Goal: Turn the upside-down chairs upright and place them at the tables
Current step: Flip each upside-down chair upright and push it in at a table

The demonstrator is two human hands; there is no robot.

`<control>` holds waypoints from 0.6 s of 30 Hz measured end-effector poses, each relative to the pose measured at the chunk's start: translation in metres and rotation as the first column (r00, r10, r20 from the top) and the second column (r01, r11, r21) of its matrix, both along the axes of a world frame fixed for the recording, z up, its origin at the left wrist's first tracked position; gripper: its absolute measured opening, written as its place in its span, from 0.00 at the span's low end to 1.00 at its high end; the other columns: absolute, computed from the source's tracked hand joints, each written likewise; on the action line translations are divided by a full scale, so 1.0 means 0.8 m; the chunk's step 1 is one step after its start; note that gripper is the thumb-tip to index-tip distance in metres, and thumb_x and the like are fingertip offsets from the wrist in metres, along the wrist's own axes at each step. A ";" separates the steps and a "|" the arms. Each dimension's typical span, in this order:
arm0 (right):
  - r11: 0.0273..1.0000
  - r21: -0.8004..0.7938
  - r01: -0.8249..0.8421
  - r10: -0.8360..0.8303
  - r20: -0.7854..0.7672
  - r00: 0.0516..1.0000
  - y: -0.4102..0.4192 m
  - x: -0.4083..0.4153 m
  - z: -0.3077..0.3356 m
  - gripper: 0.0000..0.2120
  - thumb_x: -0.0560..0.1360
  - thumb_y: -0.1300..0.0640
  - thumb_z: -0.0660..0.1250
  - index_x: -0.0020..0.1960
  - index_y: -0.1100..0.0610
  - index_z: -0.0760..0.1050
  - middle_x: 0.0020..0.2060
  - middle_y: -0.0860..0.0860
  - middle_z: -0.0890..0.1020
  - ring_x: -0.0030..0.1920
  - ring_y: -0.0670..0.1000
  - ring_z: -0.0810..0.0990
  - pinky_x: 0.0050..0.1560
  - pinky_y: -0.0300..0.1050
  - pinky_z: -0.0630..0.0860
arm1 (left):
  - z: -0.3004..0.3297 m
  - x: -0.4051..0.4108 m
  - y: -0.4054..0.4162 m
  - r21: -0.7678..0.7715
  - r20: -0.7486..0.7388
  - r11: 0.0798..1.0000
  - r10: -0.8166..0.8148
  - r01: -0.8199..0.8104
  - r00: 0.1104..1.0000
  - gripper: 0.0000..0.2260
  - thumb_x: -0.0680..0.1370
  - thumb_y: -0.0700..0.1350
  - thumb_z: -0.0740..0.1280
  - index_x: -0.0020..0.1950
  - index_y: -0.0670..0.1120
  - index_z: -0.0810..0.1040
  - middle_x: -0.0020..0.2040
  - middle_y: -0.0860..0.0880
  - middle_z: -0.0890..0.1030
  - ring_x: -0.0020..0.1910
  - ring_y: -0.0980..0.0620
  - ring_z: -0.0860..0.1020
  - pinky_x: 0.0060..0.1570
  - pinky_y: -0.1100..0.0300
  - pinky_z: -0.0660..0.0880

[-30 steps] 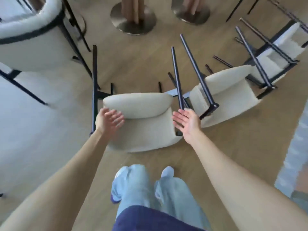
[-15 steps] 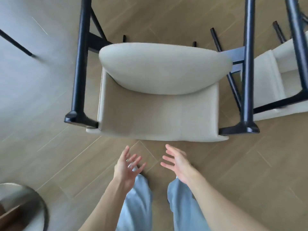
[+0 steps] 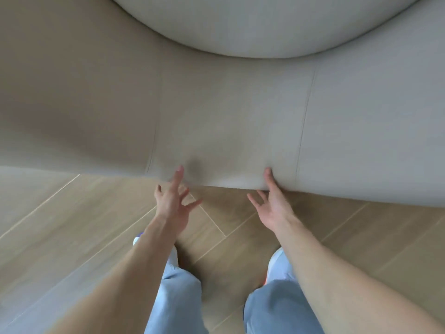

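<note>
Chair not yet upright. Left hand and right hand, both spread, fingertips touching chair's lower edge; lift and placement remain.

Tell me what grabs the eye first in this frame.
The beige upholstered chair fills the whole upper half, so close that only fabric and seams show. Below it, the left hand and right hand reach for its lower edge with open, spread fingers, fingertips at the fabric. Beneath lies the wood floor, with light blue trouser legs at the bottom.
</note>
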State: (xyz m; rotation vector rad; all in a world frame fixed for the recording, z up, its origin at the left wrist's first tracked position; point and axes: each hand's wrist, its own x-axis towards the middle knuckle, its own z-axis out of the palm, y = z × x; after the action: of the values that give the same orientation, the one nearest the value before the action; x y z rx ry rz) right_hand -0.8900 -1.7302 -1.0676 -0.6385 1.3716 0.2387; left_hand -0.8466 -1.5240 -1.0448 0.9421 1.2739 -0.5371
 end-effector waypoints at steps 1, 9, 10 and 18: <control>1.000 0.007 0.019 -0.019 0.024 1.000 -0.001 0.000 -0.009 0.30 0.64 0.48 0.79 0.63 0.50 0.74 0.60 0.46 0.80 0.70 0.52 0.72 0.68 0.56 0.73 | -0.011 0.005 0.007 0.006 0.050 1.000 0.000 -0.001 0.999 0.51 0.65 0.55 0.78 0.81 0.52 0.53 0.74 0.49 0.67 0.72 0.41 0.70 0.57 0.32 0.77; 0.974 0.079 0.211 -0.219 0.116 0.969 -0.005 0.000 -0.018 0.36 0.62 0.56 0.79 0.69 0.53 0.74 0.63 0.52 0.80 0.63 0.52 0.77 0.71 0.62 0.70 | -0.041 0.016 0.021 -0.059 0.229 0.998 0.045 -0.033 0.972 0.34 0.70 0.49 0.76 0.74 0.53 0.70 0.69 0.52 0.76 0.69 0.50 0.74 0.66 0.44 0.74; 0.975 0.067 0.210 -0.217 0.102 0.971 -0.005 0.000 -0.011 0.36 0.62 0.56 0.79 0.69 0.53 0.74 0.63 0.52 0.81 0.64 0.52 0.77 0.70 0.62 0.71 | -0.034 0.016 0.023 -0.056 0.224 0.998 0.036 -0.023 0.974 0.34 0.69 0.49 0.76 0.74 0.52 0.70 0.69 0.52 0.77 0.68 0.51 0.75 0.68 0.44 0.72; 0.992 -0.023 0.125 -0.127 -0.091 0.988 -0.020 -0.037 0.154 0.34 0.58 0.51 0.82 0.62 0.50 0.77 0.59 0.49 0.82 0.59 0.48 0.78 0.65 0.54 0.74 | 0.120 -0.034 0.007 0.078 0.101 0.997 0.002 -0.010 0.995 0.21 0.73 0.49 0.76 0.65 0.52 0.76 0.64 0.53 0.80 0.67 0.50 0.76 0.64 0.43 0.75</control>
State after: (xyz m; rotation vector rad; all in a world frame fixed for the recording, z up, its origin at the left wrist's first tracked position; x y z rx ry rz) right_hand -0.9195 -1.7464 -0.9446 -0.5583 1.4986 0.1568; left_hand -0.8734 -1.5185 -0.9486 1.0182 1.2132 -0.4322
